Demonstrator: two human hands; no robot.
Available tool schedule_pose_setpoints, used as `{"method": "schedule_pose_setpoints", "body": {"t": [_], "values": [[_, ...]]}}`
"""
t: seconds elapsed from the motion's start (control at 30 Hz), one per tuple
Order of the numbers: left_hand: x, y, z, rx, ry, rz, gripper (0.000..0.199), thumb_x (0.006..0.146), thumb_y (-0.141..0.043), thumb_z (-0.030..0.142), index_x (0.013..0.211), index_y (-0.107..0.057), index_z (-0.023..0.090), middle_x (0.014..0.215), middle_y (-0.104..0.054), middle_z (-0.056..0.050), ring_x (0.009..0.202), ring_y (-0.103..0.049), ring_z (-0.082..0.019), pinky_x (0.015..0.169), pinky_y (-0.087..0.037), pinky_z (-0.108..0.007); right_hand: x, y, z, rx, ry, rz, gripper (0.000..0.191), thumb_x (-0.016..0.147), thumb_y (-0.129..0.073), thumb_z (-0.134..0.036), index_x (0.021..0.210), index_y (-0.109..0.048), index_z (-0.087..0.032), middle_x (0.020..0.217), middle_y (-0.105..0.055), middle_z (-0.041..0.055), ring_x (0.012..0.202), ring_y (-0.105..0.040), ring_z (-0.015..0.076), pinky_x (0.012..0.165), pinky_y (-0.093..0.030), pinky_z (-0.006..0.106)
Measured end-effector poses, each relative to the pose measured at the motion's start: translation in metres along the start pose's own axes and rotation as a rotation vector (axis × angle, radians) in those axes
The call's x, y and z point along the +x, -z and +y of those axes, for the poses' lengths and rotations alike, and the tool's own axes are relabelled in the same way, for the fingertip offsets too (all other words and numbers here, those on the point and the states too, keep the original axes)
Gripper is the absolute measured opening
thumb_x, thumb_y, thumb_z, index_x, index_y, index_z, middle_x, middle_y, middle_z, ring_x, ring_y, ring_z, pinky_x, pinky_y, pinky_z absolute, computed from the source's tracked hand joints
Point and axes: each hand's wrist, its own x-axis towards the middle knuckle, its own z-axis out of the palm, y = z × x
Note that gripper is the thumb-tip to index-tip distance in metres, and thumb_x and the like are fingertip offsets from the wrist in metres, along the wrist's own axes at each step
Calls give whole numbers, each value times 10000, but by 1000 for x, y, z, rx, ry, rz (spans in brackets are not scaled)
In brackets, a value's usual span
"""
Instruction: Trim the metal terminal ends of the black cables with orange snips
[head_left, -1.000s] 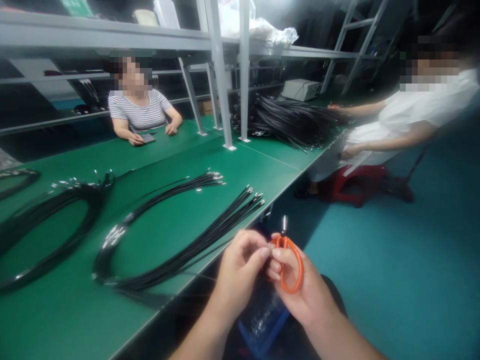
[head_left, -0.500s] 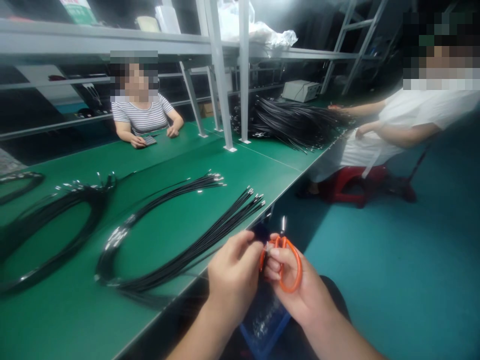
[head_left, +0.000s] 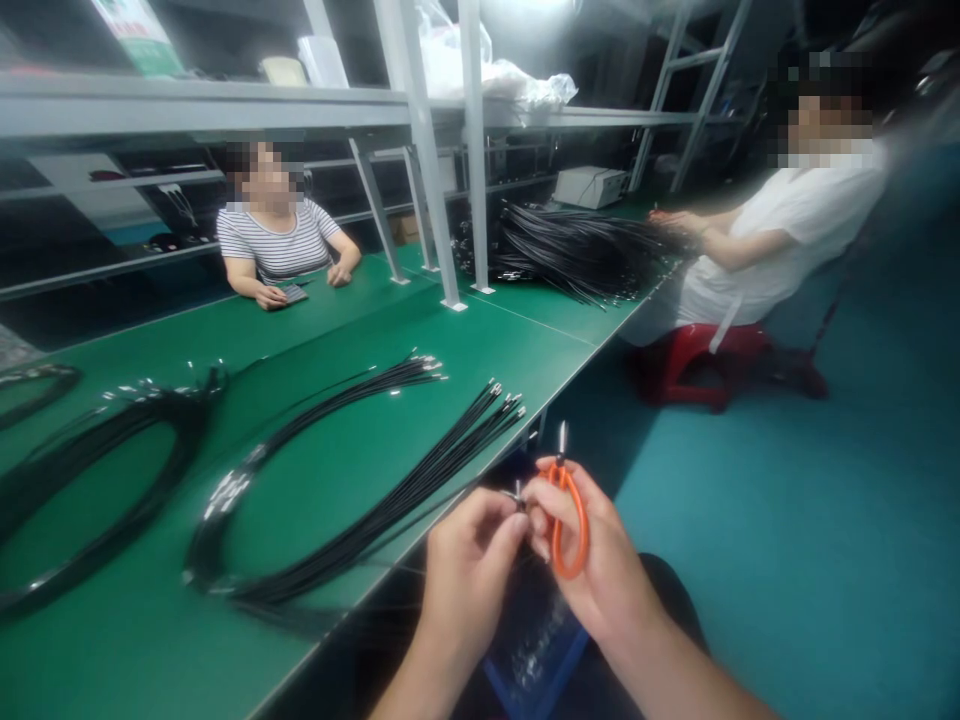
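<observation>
Orange-handled scissors (head_left: 571,530) rest in my right hand (head_left: 592,540), blades pointing up and away, with the fingers wrapped round the handles. My left hand (head_left: 469,560) is beside it, thumb and forefinger pinching the end of a thin dark cable (head_left: 519,500) with a small metal tip. The right fingertips meet the left ones at that tip. Left of the hands, a curved bundle of black cables (head_left: 375,500) with metal ends lies on the green table (head_left: 300,440). A second looped bundle (head_left: 176,470) lies farther left.
Below the hands is a blue bin (head_left: 570,665) with small shiny pieces. A person in stripes (head_left: 292,240) sits across the table. Another in white (head_left: 810,220) sits on a red stool (head_left: 712,365) near a large cable pile (head_left: 555,245). Shelf posts (head_left: 474,150) stand on the table.
The view has shifted slightly. My left hand has opened its pinch a little away from the right, showing the metal tip. The person in white has brought both hands together at the pile.
</observation>
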Motion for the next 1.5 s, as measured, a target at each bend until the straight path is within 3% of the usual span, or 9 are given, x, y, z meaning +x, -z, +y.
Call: {"method": "schedule_pose_setpoints", "body": {"t": [0.13,0.33,0.43,0.63,0.8,0.93,1.13,1.37,1.5], "values": [[0,1,2,-10,13,-16,135,819,-594,240,704,-595,169,668,-619,10,620,-548,-128,584,-417,-217,1,-3,-5,-162,101,13,341,701,-775,-187,955,-548,-200,757,-651,-15,497,-489,49,455,-386,144],[0,2,5,-163,66,-39,164,809,-615,271,686,-588,167,644,-593,17,569,-492,-108,539,-385,-206,-1,-6,-6,-96,49,-82,285,701,-742,-137,889,-538,-202,658,-587,-59,489,-471,48,493,-402,155],[1,5,6,-259,111,-39,160,789,-640,269,685,-585,160,614,-564,28,536,-464,-92,514,-374,-195,-2,-2,-3,-165,67,-33,311,686,-747,-137,902,-534,-205,655,-588,-59,490,-467,54,483,-388,160],[4,9,5,-324,167,-51,195,769,-662,270,661,-555,149,584,-504,46,506,-426,-69,498,-352,-180,-5,9,-3,-434,307,52,281,744,-720,-203,960,-546,-246,800,-663,-21,570,-525,84,518,-427,184],[3,7,6,-327,181,-60,211,761,-664,290,663,-548,143,587,-497,39,506,-414,-75,493,-344,-193,-8,8,-5,-644,396,-85,268,759,-700,-167,976,-568,-252,964,-692,28,774,-636,150,690,-511,260],[2,6,6,-317,182,-70,206,759,-663,287,660,-552,145,574,-492,39,504,-409,-80,487,-335,-198,-8,3,-6,-638,337,-86,203,771,-697,-203,931,-576,-236,850,-694,19,786,-658,172,667,-523,257],[0,6,4,-278,154,-65,196,770,-656,288,661,-562,155,584,-522,33,511,-432,-88,493,-354,-197,-7,-2,-9,-443,191,-74,263,720,-741,-191,906,-559,-226,742,-666,-19,624,-599,111,559,-474,193],[-5,2,-1,28,-27,41,125,806,-614,235,696,-610,175,662,-597,7,609,-518,-126,589,-400,-226,-1,-1,-13,-283,50,-13,282,690,-658,-86,908,-518,-197,665,-637,-32,481,-469,59,472,-378,164],[-3,5,-1,-94,33,9,147,799,-628,261,687,-589,175,614,-555,27,561,-486,-109,543,-388,-211,0,7,-14,-378,114,34,279,702,-625,-82,930,-520,-204,674,-629,-35,511,-495,75,480,-376,177]]}}
